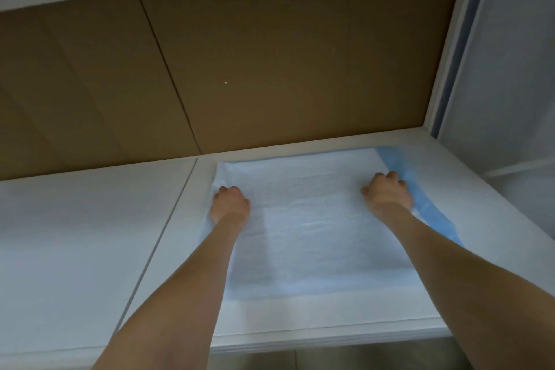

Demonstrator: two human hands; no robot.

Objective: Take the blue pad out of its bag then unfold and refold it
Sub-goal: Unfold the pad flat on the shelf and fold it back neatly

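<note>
Pad: blue-edged white paper pad point(315, 219) spread on white worktop point(75, 234), frame centre.
My left hand point(229, 203): fingers grip its left edge.
My right hand point(387, 194): fingers grip its blue edge.

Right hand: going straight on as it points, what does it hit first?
Probably the brown cardboard panel behind the table; the right hand, gripping the blue pad, points across the pad toward it. Depth unclear.
</note>
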